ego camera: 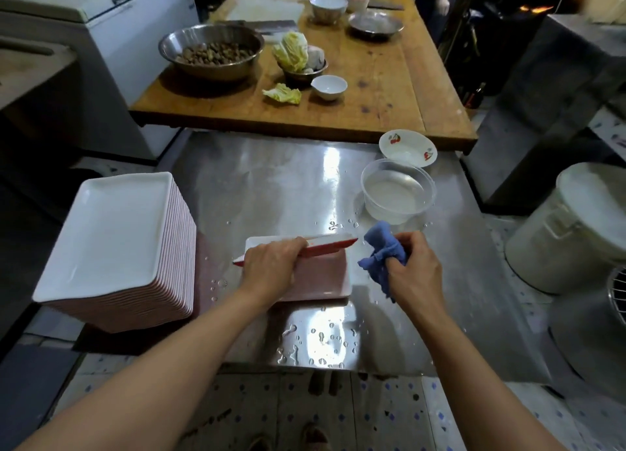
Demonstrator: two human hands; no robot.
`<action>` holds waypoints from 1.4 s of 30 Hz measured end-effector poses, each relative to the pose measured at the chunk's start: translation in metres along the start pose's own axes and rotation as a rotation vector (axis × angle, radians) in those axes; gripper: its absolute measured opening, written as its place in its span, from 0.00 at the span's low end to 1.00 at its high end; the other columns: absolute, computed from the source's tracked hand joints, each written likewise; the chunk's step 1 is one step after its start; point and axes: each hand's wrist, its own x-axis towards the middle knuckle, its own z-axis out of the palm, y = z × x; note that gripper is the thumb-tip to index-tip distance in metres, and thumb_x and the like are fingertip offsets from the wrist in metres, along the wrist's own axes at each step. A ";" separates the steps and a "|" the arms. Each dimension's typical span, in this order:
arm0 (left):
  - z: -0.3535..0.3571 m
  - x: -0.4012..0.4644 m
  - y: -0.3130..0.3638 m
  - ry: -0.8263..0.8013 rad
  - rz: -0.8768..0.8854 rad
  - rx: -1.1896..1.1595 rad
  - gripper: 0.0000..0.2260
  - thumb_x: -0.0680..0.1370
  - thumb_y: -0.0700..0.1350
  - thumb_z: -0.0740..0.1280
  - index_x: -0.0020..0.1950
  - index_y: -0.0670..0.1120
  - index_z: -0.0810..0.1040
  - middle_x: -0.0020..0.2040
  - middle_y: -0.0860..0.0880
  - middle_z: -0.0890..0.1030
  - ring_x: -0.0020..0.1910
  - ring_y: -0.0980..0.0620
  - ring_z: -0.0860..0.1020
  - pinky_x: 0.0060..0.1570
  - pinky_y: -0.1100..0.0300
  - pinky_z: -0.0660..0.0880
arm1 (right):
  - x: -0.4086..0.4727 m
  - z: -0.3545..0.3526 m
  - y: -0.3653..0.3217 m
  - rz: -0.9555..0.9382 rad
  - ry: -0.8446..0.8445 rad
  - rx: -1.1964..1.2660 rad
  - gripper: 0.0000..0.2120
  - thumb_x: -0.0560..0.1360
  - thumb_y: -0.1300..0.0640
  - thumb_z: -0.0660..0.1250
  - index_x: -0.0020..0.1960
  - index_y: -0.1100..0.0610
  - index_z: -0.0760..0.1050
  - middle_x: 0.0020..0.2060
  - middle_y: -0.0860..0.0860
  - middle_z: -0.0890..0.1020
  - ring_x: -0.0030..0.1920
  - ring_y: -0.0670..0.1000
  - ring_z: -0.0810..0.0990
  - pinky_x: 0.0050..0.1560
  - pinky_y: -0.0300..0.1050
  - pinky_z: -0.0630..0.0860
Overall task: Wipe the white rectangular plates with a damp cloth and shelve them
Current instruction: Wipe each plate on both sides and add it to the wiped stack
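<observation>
So I've got my left hand (271, 264) curled round the long edge of one rectangular plate (325, 247), glossy white inside, red underneath, tilted up over another plate (318, 281) lying flat on the wet stainless tabletop (271, 186). My right hand (415, 269) squeezes a bunched blue cloth (384, 257) just at 3 o'clock of the plate. Tall plate stack (115, 244) sits at 9 o'clock, round clear plastic tub of water (396, 189) at 1 o'clock.

Wet steel table (271, 186): plate stack (111, 240), tub (398, 191), bowl (408, 147)
</observation>
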 end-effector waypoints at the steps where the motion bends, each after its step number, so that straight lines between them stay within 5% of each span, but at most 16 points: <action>1: -0.010 0.005 0.001 0.019 -0.053 -0.052 0.09 0.71 0.41 0.71 0.51 0.48 0.80 0.41 0.46 0.83 0.40 0.40 0.80 0.34 0.54 0.70 | 0.000 0.000 -0.005 -0.014 0.004 0.013 0.14 0.75 0.65 0.62 0.42 0.45 0.68 0.37 0.45 0.78 0.36 0.52 0.79 0.35 0.49 0.78; 3: -0.026 0.010 -0.003 0.069 -0.159 -0.183 0.08 0.76 0.44 0.67 0.55 0.48 0.78 0.45 0.45 0.83 0.46 0.39 0.79 0.40 0.54 0.70 | 0.000 -0.001 -0.016 -0.046 0.005 0.048 0.14 0.75 0.65 0.62 0.43 0.46 0.68 0.37 0.46 0.78 0.36 0.51 0.79 0.36 0.49 0.78; 9: -0.086 0.010 -0.019 0.177 -0.312 -0.824 0.09 0.75 0.37 0.67 0.46 0.52 0.76 0.39 0.55 0.80 0.38 0.59 0.78 0.41 0.62 0.72 | -0.001 0.007 -0.071 -0.263 0.119 0.133 0.08 0.75 0.64 0.63 0.49 0.52 0.69 0.36 0.43 0.77 0.37 0.42 0.78 0.36 0.41 0.75; 13: -0.116 -0.004 -0.019 0.163 -0.416 -1.147 0.09 0.78 0.37 0.65 0.49 0.51 0.77 0.43 0.47 0.83 0.42 0.50 0.81 0.42 0.55 0.76 | 0.004 0.016 -0.117 -0.502 0.155 0.111 0.14 0.72 0.67 0.62 0.54 0.54 0.70 0.42 0.51 0.79 0.41 0.50 0.78 0.41 0.48 0.75; 18: -0.136 -0.015 -0.012 0.183 -0.370 -1.313 0.09 0.78 0.33 0.63 0.52 0.47 0.76 0.41 0.46 0.83 0.39 0.51 0.80 0.41 0.58 0.78 | 0.000 0.039 -0.160 -0.838 -0.046 -0.038 0.24 0.64 0.71 0.61 0.61 0.66 0.71 0.55 0.60 0.76 0.53 0.48 0.71 0.59 0.28 0.64; 21: -0.143 -0.022 -0.008 0.170 -0.339 -1.376 0.10 0.78 0.33 0.63 0.53 0.46 0.76 0.40 0.45 0.83 0.37 0.51 0.81 0.37 0.60 0.78 | 0.002 0.045 -0.172 -0.932 -0.059 -0.254 0.29 0.67 0.56 0.55 0.68 0.61 0.68 0.67 0.60 0.69 0.69 0.57 0.65 0.72 0.47 0.55; 24: -0.148 -0.026 -0.006 0.193 -0.349 -1.422 0.10 0.78 0.33 0.63 0.53 0.46 0.77 0.39 0.44 0.83 0.34 0.51 0.81 0.35 0.60 0.78 | 0.005 0.047 -0.178 -0.980 -0.026 -0.354 0.31 0.68 0.53 0.53 0.70 0.58 0.66 0.67 0.59 0.69 0.67 0.56 0.65 0.69 0.56 0.61; 32: -0.154 -0.029 -0.002 0.218 -0.407 -1.542 0.09 0.78 0.35 0.63 0.55 0.44 0.76 0.39 0.42 0.84 0.35 0.48 0.82 0.34 0.56 0.79 | 0.024 0.024 -0.145 -0.867 0.016 -0.368 0.28 0.73 0.50 0.51 0.71 0.57 0.65 0.63 0.56 0.71 0.60 0.55 0.70 0.62 0.47 0.63; 39: -0.153 -0.014 0.017 0.275 -0.445 -1.634 0.08 0.78 0.35 0.62 0.53 0.46 0.74 0.38 0.43 0.83 0.35 0.48 0.82 0.37 0.52 0.81 | 0.009 0.029 -0.138 -0.588 -0.008 -0.055 0.30 0.75 0.54 0.52 0.76 0.56 0.52 0.69 0.56 0.59 0.67 0.51 0.63 0.64 0.35 0.57; 42: -0.154 -0.002 0.019 0.379 -0.476 -1.688 0.07 0.78 0.35 0.62 0.51 0.47 0.74 0.35 0.48 0.84 0.33 0.51 0.82 0.32 0.56 0.80 | -0.019 0.036 -0.120 -0.519 -0.057 -0.038 0.31 0.76 0.53 0.52 0.77 0.51 0.48 0.65 0.51 0.61 0.62 0.49 0.67 0.62 0.42 0.65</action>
